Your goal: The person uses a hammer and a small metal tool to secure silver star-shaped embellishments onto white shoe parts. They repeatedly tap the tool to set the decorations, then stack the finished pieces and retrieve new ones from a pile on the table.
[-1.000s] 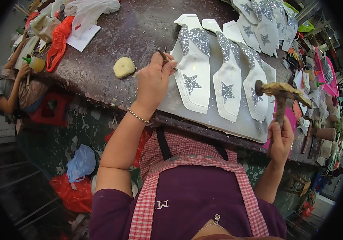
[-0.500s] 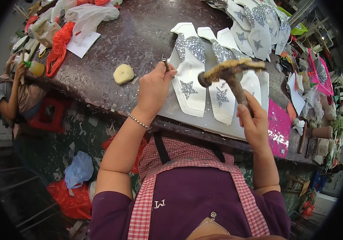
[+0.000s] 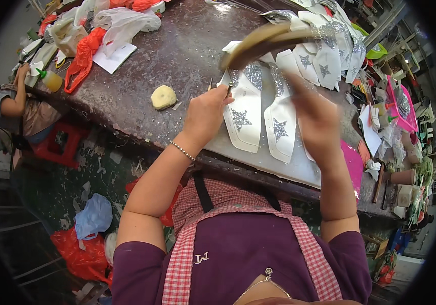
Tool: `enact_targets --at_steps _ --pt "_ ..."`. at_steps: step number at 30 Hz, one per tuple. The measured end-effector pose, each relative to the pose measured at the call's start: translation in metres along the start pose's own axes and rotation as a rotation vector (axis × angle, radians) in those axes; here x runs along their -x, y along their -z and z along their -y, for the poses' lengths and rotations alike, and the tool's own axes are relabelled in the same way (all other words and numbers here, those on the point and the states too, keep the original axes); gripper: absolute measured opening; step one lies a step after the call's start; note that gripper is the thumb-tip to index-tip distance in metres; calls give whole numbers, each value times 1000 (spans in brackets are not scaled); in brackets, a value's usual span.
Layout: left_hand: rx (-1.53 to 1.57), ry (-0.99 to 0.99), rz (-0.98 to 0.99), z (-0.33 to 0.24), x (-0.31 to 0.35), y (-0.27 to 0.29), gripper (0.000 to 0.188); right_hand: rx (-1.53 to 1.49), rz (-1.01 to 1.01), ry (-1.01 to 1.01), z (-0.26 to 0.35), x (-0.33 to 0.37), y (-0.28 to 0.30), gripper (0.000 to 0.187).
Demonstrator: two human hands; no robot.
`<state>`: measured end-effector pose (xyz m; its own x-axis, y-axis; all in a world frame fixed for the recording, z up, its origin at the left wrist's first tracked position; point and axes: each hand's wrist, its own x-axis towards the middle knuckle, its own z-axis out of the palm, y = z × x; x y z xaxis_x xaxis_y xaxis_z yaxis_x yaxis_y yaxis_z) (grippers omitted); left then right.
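Observation:
Bent over the left edge of a white shoe-upper-like piece [image 3: 243,137] with silver glitter parts and a star, my left hand [image 3: 205,114] is closed on a small metal punch [image 3: 229,80], mostly hidden by the fingers. My right hand [image 3: 315,119], smeared by motion, grips a hammer [image 3: 268,43]. The hammer's head is a blur above the far ends of the white pieces. A second star piece [image 3: 280,140] lies just right of the first. Both rest on a pale board [image 3: 299,174] at the table's near edge.
A pile of similar glitter pieces [image 3: 324,56] is at the far right. On the dark table [image 3: 141,66] sits a yellowish round lump [image 3: 163,97]. Plastic bags [image 3: 85,56] heap at the far left, beside a co-worker [image 3: 17,107]. A pink basket [image 3: 401,101] stands right.
The hammer has swung up and away from me, blurring, with my right hand rising behind it. My left hand is still at the piece's edge, slightly lower and farther right in the picture.

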<state>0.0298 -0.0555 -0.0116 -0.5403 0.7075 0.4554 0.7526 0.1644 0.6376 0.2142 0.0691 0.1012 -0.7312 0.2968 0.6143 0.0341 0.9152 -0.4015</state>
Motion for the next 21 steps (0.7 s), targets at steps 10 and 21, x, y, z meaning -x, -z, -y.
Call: enact_targets --at_steps 10,21 --pt "257 173 -70 6 14 2 16 -376 74 -552 -7 58 22 43" --pt "259 207 -12 8 16 3 16 -506 65 -589 -2 57 18 47"
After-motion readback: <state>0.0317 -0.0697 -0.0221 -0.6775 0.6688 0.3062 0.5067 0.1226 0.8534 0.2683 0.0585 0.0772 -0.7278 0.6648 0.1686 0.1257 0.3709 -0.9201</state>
